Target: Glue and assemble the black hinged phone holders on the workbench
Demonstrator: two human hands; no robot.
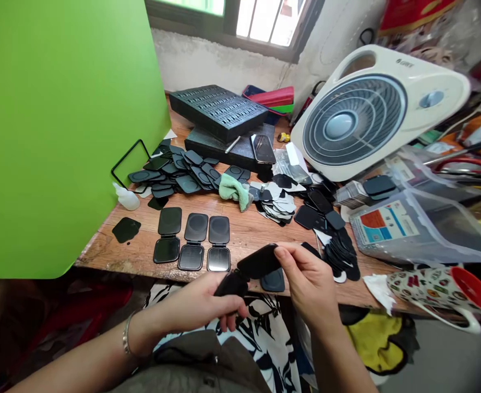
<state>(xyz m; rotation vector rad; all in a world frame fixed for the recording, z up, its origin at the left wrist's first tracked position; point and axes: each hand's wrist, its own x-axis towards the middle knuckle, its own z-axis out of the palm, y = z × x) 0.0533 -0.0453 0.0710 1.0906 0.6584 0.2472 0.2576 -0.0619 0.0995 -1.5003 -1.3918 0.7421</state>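
Observation:
My left hand [199, 305] and my right hand [310, 281] both grip a black hinged flat case [252, 267], which is bent at its joint. A dark rounded pad [273, 280] lies on the wooden bench [113, 254] just below my right hand. Three opened hinged cases [195, 243] stand in a row to the left of my hands, each with two rounded-square panels. A heap of black pads [179, 174] lies behind that row. Loose black and white pieces [341, 254] are piled to the right of my right hand.
A green board [60, 136] rises along the bench's left side. Behind the heap are a black slotted tray [218, 112] and a phone [263, 148]. A white fan [371, 112], a clear plastic bin [412, 232] and a patterned mug [440, 292] crowd the right.

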